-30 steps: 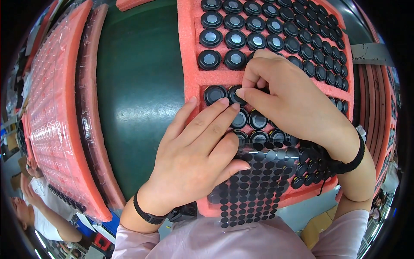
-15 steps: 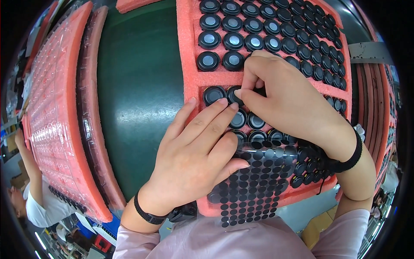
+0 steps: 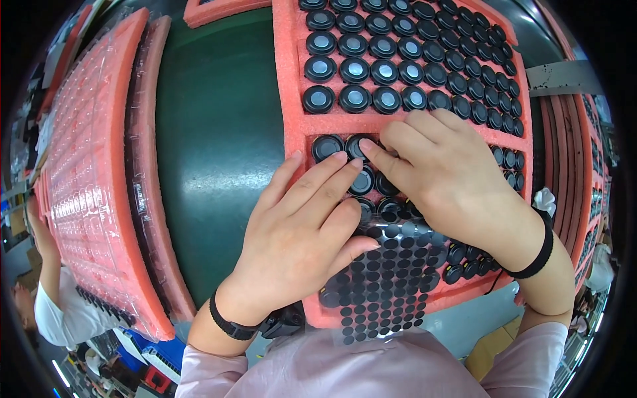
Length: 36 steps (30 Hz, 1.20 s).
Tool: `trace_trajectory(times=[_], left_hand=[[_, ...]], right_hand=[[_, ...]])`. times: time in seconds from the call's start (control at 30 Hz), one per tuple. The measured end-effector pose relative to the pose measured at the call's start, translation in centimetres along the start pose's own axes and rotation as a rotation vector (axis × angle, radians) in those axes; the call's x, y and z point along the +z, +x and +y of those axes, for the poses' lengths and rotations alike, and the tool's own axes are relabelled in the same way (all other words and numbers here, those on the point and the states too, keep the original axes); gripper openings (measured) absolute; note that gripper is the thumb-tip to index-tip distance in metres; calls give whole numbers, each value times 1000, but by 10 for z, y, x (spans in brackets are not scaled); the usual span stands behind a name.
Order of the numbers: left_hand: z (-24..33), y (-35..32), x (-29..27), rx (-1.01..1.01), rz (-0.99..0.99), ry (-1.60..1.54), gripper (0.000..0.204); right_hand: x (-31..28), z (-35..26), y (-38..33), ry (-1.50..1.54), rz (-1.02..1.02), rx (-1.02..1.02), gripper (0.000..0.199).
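Note:
A pink foam tray (image 3: 290, 79) holds rows of round black parts (image 3: 355, 99), some with silver centres and others dark on top. My left hand (image 3: 285, 232) lies palm down with its fingers apart. Its fingertips rest beside and on a dark-topped round part (image 3: 359, 148) at the near compartment's left end. My right hand (image 3: 451, 172) is closed, fingers curled, its thumb tip pressing on that same part. Anything inside the curled fingers is hidden. A clear sheet (image 3: 385, 278) of black round stickers lies over the tray's near side, by my left thumb.
Plastic-wrapped pink foam trays (image 3: 93, 172) stand at the left, beside a dark green work surface (image 3: 219, 146). At the right is a stack of foam sheets (image 3: 564, 152) below a grey metal strip (image 3: 564, 77). A co-worker's arm (image 3: 46, 252) shows at the far left.
My right hand has shifted slightly down and right, uncovering more silver-centred parts; its thumb stays on the same round part. My left hand has hardly moved. The view has shifted slightly.

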<state>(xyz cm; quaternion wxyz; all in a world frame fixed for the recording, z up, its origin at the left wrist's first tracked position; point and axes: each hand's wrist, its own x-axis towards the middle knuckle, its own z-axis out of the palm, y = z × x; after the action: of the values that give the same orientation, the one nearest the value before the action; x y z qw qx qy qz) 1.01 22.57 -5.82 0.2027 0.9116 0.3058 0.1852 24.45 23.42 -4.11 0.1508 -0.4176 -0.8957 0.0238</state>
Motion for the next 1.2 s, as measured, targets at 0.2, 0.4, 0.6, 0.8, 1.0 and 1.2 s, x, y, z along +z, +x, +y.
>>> trace_trajectory(times=[0.2, 0.4, 0.6, 0.8, 1.0, 1.2], left_hand=[[16, 2, -9, 27, 31, 20, 41], [51, -1, -24, 55, 94, -50, 36], [100, -8, -40, 97, 149, -152, 40], [163, -23, -50, 164, 177, -139, 41], [211, -49, -58, 230, 258, 32, 41], [236, -74, -55, 287, 319, 196, 38]], right_hand=[[-20, -5, -6, -51, -31, -49, 28], [-69, -28, -43, 349, 88, 207, 26], [-117, -84, -103, 745, 69, 394, 30], [-126, -131, -149, 508, 254, 358, 36], [-133, -163, -173, 464, 389, 265, 35], [-126, -187, -186, 520, 640, 298, 34]])
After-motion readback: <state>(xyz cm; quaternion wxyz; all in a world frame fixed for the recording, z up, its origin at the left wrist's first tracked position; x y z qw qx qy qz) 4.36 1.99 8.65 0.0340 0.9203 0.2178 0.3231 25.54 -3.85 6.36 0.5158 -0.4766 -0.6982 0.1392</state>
